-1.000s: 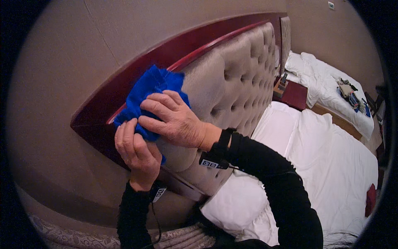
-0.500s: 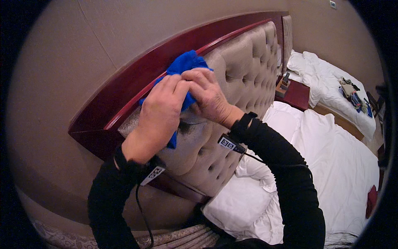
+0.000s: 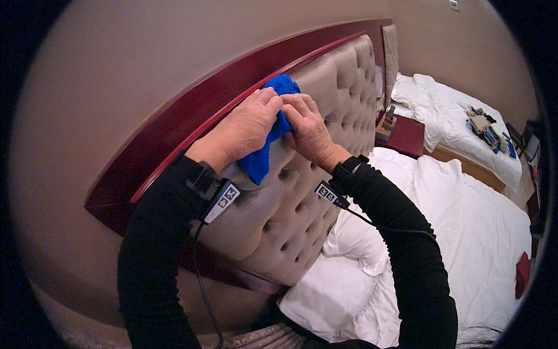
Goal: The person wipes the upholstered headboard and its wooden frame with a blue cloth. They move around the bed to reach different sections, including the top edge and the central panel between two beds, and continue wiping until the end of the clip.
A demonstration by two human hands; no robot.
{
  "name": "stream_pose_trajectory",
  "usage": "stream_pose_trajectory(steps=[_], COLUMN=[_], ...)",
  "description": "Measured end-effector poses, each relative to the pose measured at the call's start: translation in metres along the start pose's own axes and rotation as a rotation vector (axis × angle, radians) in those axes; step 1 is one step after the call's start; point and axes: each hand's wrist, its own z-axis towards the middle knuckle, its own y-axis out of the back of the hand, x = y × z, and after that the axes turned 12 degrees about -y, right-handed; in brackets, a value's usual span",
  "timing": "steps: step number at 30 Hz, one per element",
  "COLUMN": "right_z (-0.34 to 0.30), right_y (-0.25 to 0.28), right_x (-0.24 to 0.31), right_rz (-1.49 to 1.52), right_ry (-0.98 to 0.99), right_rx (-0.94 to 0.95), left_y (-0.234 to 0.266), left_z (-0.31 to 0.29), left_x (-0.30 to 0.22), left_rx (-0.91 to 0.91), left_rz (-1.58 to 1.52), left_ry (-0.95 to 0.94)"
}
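Both together on my feed, left hand (image 3: 247, 125) and right hand (image 3: 309, 131) clamped a blue cloth (image 3: 260, 158) that jutted beyond and hung between them at the tufted headboard (image 3: 340, 75).

1. Cloth (image 3: 258, 160) lies on upper headboard (image 3: 325, 87), partly under left hand (image 3: 247, 125) and right hand (image 3: 311, 128).
2. Wall (image 3: 174, 58) stands behind headboard; near bed (image 3: 453, 227) to its right.
3. Pillow (image 3: 328, 302) on near bed, beside headboard.
4. Nightstand (image 3: 410, 139) between near bed and far bed (image 3: 433, 110).
5. Clothes (image 3: 485, 128) on far bed.
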Motion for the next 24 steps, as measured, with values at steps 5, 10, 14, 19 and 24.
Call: stream_pose_trajectory(steps=[5,10,14,19,24], right_z=[-0.004,-0.015,-0.025,-0.032,-0.055], right_y=[0.003,-0.001,-0.004,-0.006,-0.014], right_x=[-0.021,-0.043,-0.056,-0.063,-0.055], right_rz=[-0.081,-0.128,-0.104,-0.121,-0.097], right_ry=[-0.011,-0.041,-0.016,-0.009,-0.133], right_rx=[-0.012,-0.039,-0.101,-0.112,-0.107], left_y=[-0.020,-0.037,-0.039,-0.035,-0.040], left_z=[0.019,0.036,0.044,0.050,0.046], left_x=[0.010,0.018,0.013,-0.004,-0.010], left_rx=[-0.003,-0.036,-0.049,0.101,0.165], left_rz=[0.033,0.004,0.044,0.221,0.230], left_ry=[-0.071,-0.107,-0.185,-0.193,-0.186])
